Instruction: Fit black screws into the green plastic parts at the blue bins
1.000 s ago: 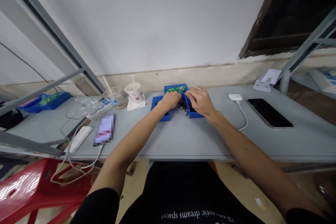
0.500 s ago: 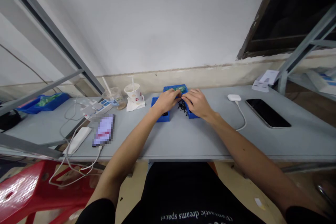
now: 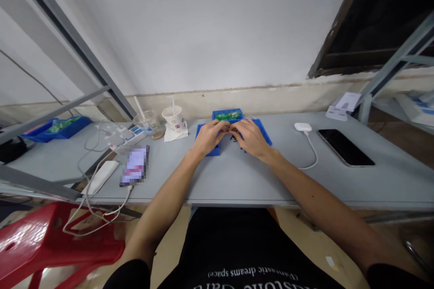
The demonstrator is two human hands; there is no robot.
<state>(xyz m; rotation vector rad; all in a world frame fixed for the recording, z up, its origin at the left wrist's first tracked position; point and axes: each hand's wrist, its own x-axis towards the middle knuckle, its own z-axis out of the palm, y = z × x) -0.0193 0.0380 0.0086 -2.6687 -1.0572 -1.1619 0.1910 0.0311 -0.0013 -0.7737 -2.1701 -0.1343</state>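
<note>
My left hand (image 3: 210,136) and my right hand (image 3: 250,137) meet fingertip to fingertip over the middle of the desk. Both are closed in a pinch; whatever lies between the fingers is too small to make out. Small black pieces (image 3: 233,138) lie on the desk just below the fingertips, mostly covered by my hands. Under my left hand is a blue bin (image 3: 214,151), and another blue bin (image 3: 263,132) is partly hidden by my right hand. Behind them stands a third blue bin (image 3: 228,116) with green contents in clear wrapping.
Left of my hands are a paper cup (image 3: 173,118) with a straw, a clear plastic cup (image 3: 152,125), a power strip (image 3: 130,135) and a phone (image 3: 135,165) on a cable. To the right lie a white earbud case (image 3: 303,127) and a dark phone (image 3: 346,146). A red stool (image 3: 50,244) stands below left.
My fingertips have drawn together and my right hand has shifted slightly left and down, uncovering more of the right bin. The black pieces are now more covered.
</note>
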